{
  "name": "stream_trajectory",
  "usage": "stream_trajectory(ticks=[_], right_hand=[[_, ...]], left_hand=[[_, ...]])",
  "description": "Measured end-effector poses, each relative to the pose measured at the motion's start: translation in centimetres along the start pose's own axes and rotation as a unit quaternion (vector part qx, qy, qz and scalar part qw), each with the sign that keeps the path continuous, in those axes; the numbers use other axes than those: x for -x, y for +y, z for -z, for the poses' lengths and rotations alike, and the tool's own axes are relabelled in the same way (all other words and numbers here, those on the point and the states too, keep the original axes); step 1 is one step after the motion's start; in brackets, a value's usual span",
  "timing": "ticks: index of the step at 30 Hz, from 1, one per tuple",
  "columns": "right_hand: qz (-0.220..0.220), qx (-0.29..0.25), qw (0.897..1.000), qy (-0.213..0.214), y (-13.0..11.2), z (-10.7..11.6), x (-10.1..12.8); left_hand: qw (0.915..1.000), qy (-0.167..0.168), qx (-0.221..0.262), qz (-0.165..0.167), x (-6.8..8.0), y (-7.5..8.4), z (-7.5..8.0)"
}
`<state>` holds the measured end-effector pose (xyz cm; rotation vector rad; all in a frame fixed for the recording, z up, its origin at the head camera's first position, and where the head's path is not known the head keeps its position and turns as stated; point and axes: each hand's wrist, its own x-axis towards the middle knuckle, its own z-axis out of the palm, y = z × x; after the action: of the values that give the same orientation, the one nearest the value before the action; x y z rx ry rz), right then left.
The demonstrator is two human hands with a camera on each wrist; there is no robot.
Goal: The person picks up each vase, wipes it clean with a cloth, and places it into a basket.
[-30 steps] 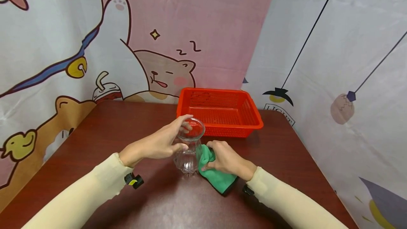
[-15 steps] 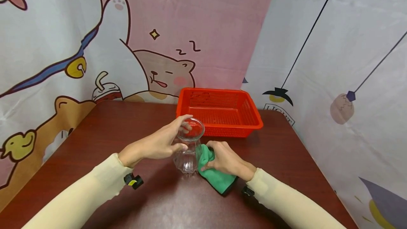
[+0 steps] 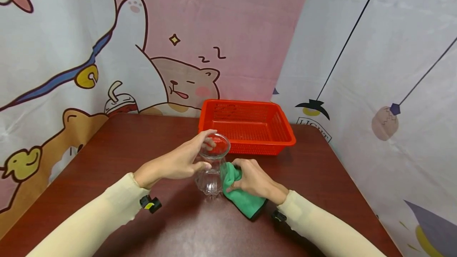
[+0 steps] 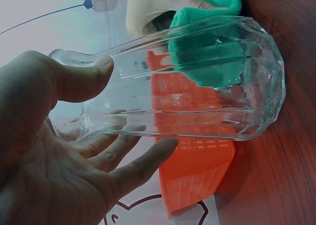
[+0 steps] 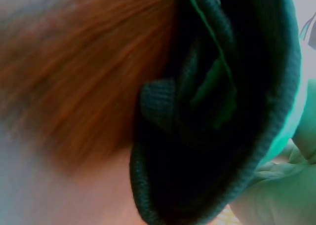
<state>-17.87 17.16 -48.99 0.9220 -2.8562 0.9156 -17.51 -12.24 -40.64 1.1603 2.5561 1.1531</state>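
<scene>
A clear glass vase [image 3: 210, 181] with a flared rim and faceted sides stands upright on the dark red table. My left hand [image 3: 180, 160] holds it near the neck. In the left wrist view, the thumb lies on one side of the glass vase [image 4: 133, 94] and the fingers on the other. My right hand [image 3: 255, 179] grips a bunched green cloth [image 3: 246, 201] against the vase's right side, low down. Through the glass the green cloth [image 4: 212, 57] shows behind the vase. The right wrist view is mostly filled by the cloth's dark edge [image 5: 266, 136], blurred and close.
Just behind the vase sits a red perforated plastic basket [image 3: 250, 148]. Brown-red tabletop [image 3: 171, 225] stretches around the hands. A printed cartoon curtain [image 3: 250, 31] hangs along the back and right sides of the table.
</scene>
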Motion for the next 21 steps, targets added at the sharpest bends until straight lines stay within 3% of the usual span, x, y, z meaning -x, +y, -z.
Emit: stream_trajectory(ticks=[21], right_hand=[[0.03,-0.031,0.997,0.057,-1.1,1.4,-0.2]], left_hand=[[0.9998,0.0,-0.01,0.015,0.0,0.1,0.0]])
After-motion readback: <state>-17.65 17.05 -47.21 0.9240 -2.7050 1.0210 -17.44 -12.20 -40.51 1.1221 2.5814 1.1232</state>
